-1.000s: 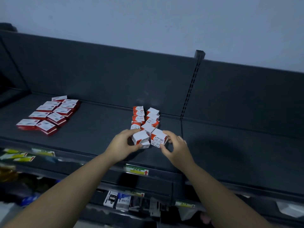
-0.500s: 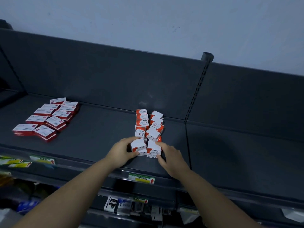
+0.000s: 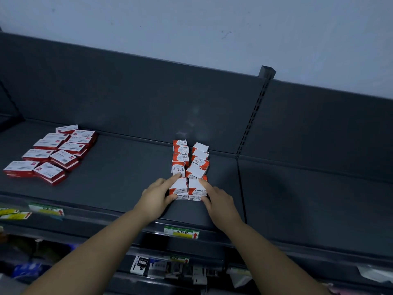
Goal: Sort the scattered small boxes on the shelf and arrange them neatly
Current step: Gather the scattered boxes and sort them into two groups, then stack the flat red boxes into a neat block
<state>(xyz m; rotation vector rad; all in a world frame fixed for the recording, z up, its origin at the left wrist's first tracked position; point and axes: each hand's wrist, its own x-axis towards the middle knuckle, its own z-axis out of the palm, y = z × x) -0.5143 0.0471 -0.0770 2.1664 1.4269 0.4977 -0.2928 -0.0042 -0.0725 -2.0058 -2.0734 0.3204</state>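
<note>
- Boxes of paper clips, orange and white, stand in two short rows near the middle of the dark shelf, running from the back panel toward the front edge.
- At the near end of the rows, our left hand pinches the left front box, forefinger laid over its top and thumb curled against its near face.
- Our right hand clamps the right front box likewise, forefinger along its right edge and thumb low at the front; the two boxes touch side by side.
- Several boxes in the right row sit skewed, while the left row runs straighter.
- Well apart to the left, flat red-and-white boxes lie in a loose cluster on the same shelf.
- A green-and-yellow price label marks the front rail below our wrists, and packaged goods show dimly on the shelf beneath.
</note>
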